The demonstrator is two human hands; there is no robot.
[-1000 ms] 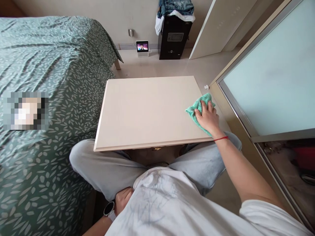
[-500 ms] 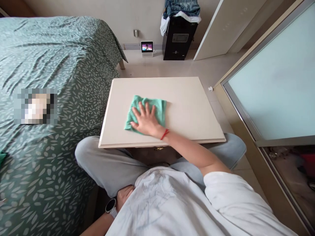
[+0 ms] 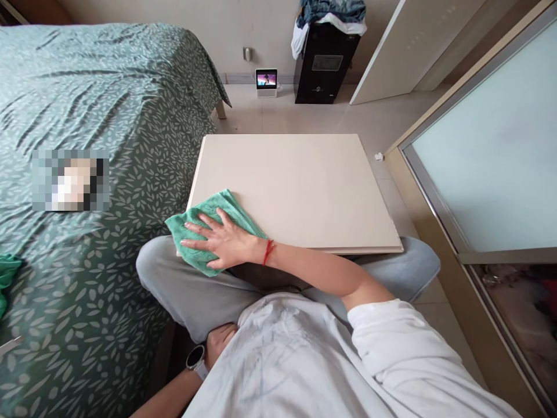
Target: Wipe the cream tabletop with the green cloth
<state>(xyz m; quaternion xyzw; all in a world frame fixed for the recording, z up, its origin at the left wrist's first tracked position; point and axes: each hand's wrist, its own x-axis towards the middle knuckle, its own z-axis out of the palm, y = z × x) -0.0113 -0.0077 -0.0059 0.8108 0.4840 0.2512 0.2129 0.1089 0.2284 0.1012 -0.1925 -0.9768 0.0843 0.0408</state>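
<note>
My right hand (image 3: 224,239) lies flat with spread fingers on a green cloth (image 3: 235,212), pressing it over the near left corner of a cream-coloured, flat-topped table (image 3: 300,186). Part of the cloth hangs past the table's left and front edges. A red string bracelet (image 3: 268,252) circles that wrist. Down in my lap, my left hand (image 3: 220,341) rests against the jeans and the white shirt, wearing a round-faced watch (image 3: 195,357). Its fingers are mostly hidden by the shirt.
A bed with a green leaf-pattern sheet (image 3: 130,145) stands at left, with green fabric (image 3: 7,278) on it. Beyond the table are a small lit screen (image 3: 266,79) and a black cabinet (image 3: 326,67) topped with clothes. A frosted sliding panel (image 3: 491,157) borders the right.
My right hand has slid the green cloth from the table's middle left to its near left corner, turning it slightly. My left hand stays in my lap.
</note>
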